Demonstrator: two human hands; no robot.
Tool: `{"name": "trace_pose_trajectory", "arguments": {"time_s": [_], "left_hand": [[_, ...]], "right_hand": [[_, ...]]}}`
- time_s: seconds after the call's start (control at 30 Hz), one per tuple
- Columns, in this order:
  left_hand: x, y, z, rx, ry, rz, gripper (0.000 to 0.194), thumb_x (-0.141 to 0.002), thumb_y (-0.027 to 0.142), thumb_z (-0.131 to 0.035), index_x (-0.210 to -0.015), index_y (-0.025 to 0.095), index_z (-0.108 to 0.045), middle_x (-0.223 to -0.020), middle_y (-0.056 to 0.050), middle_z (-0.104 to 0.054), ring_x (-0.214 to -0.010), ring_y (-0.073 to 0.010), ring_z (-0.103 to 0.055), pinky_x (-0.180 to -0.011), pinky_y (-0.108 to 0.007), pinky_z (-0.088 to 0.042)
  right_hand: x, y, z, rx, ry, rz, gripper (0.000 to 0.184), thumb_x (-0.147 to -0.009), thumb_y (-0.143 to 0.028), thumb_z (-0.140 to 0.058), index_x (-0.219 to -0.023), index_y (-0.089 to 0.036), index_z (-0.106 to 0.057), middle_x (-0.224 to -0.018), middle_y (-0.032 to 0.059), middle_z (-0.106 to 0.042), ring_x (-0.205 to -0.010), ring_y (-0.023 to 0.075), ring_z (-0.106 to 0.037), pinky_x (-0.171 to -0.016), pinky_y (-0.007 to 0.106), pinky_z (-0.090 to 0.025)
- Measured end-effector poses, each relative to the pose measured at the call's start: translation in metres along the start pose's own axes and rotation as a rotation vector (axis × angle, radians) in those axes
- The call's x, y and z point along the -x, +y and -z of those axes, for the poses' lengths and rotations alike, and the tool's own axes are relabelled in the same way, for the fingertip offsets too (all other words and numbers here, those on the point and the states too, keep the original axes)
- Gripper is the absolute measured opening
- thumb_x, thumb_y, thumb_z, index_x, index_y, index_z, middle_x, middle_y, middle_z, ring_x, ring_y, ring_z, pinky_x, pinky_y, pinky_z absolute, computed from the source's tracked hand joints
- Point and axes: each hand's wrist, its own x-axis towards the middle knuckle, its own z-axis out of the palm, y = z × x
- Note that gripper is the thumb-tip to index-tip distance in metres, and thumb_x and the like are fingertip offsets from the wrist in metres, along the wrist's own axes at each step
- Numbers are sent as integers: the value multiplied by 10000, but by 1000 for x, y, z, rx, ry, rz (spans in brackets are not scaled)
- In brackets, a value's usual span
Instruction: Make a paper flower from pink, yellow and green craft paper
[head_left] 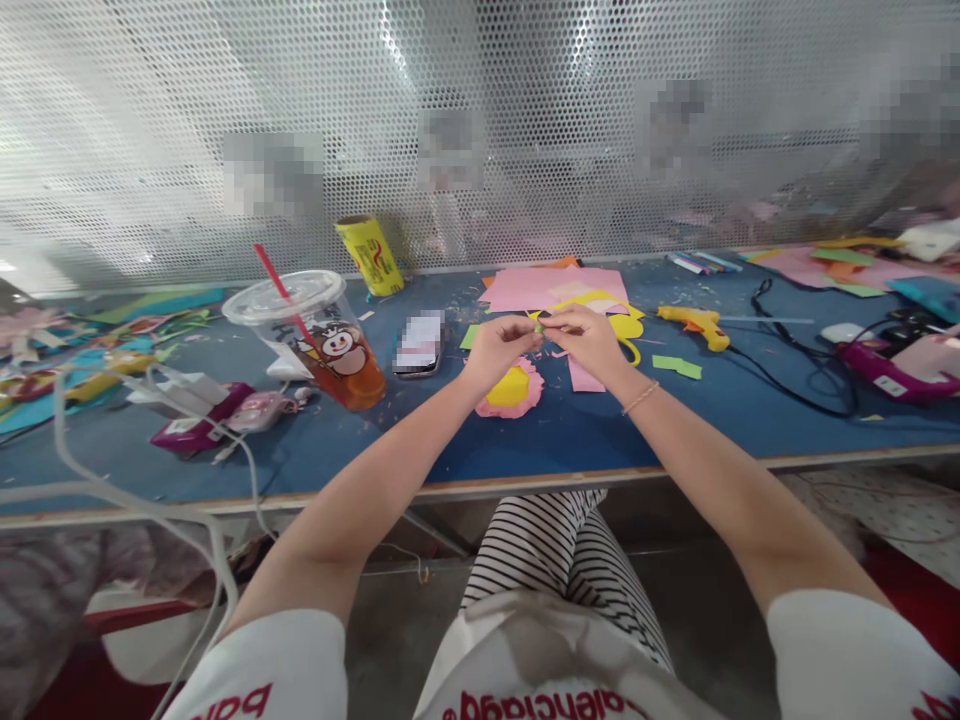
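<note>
My left hand [501,348] and my right hand [591,342] meet above the table, both closed with fingertips pinched together. Between them is a small green piece [538,328], apparently paper; the fingers hide most of it. Under my left hand lies a pink paper flower [491,408] with a yellow centre. A pink paper strip [585,377] rests below my right hand. Just beyond that hand are yellow paper shapes [628,325] and a yellow loop, perhaps a scissors handle [635,352].
Left of my arms stand a lidded cup of drink [341,365], a phone [418,343] and a tilted yellow can [371,258]. To the right lie a yellow glue gun [697,325] with its black cord, green scraps [676,367] and a purple power strip [892,375]. Pink sheets [540,288] lie behind.
</note>
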Motion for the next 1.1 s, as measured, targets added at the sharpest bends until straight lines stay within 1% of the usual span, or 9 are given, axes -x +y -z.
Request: {"name": "trace_pose_trajectory", "arguments": {"time_s": [0.1, 0.2, 0.37, 0.43, 0.53, 0.7, 0.87, 1.0, 1.1], "left_hand": [[-1, -2, 3, -98, 12, -66, 220, -621, 299, -731, -772, 147, -680, -722, -17, -660, -667, -113, -597, -686, -268, -483], [-2, -6, 5, -162, 24, -115, 211, -641, 297, -716, -793, 153, -690, -770, -25, -669, -698, -117, -594, -678, -259, -474], [0, -8, 0, -110, 40, -104, 216, -635, 304, -718, -783, 151, -677, -720, -13, -654, -646, -112, -587, -661, -273, -486], [0, -7, -1, -84, 40, -91, 211, -632, 298, -720, -772, 151, -664, -693, -5, -641, -630, -112, -590, -655, -281, -493], [0, -5, 0, -67, 20, -88, 215, -622, 295, -725, -760, 152, -643, -676, 3, -625, -622, -109, -587, -650, -287, -500], [-5, -7, 8, -105, 3, -140, 235, -597, 306, -741, -723, 151, -616, -667, 10, -606, -620, -97, -570, -649, -276, -489], [-5, -9, 9, -181, 38, -164, 221, -614, 315, -725, -699, 148, -610, -657, 9, -594, -617, -93, -553, -620, -253, -459], [-6, -8, 9, -230, 63, -170, 231, -605, 326, -736, -649, 146, -598, -638, 12, -579, -589, -79, -526, -574, -226, -427], [-7, -7, 9, -197, 19, -118, 265, -595, 352, -750, -644, 143, -594, -611, 18, -569, -563, -73, -517, -571, -225, -435]], "right_hand": [[-1, 1, -3, -128, -6, -120, 165, -687, -303, -690, -828, -222, -719, -856, 41, -684, -810, 172, -620, -771, 356, -496], [-1, 0, -5, -174, -2, -197, 185, -663, -304, -700, -813, -195, -710, -827, 44, -692, -762, 166, -628, -737, 342, -502], [0, -3, -6, -99, 89, -145, 126, -658, -282, -690, -737, -185, -700, -797, 42, -690, -761, 161, -621, -734, 321, -493], [0, -1, -6, -108, 70, -154, 128, -657, -290, -690, -728, -184, -698, -785, 39, -688, -747, 159, -617, -719, 314, -487], [-1, 3, -5, -168, -5, -200, 170, -651, -319, -700, -748, -180, -705, -771, 36, -685, -712, 152, -607, -684, 300, -477], [-1, 9, -6, -262, -110, -288, 277, -658, -400, -697, -835, -188, -717, -719, 21, -656, -603, 115, -551, -582, 271, -451], [0, 11, -10, -321, -88, -329, 258, -636, -390, -715, -788, -181, -699, -687, 11, -629, -576, 99, -520, -559, 258, -436], [0, 11, -10, -408, -83, -391, 260, -599, -383, -745, -739, -178, -666, -687, 0, -612, -576, 82, -508, -549, 237, -428], [0, 8, -9, -507, -109, -468, 273, -570, -372, -770, -711, -181, -635, -690, -18, -585, -608, 76, -512, -555, 219, -428]]}}
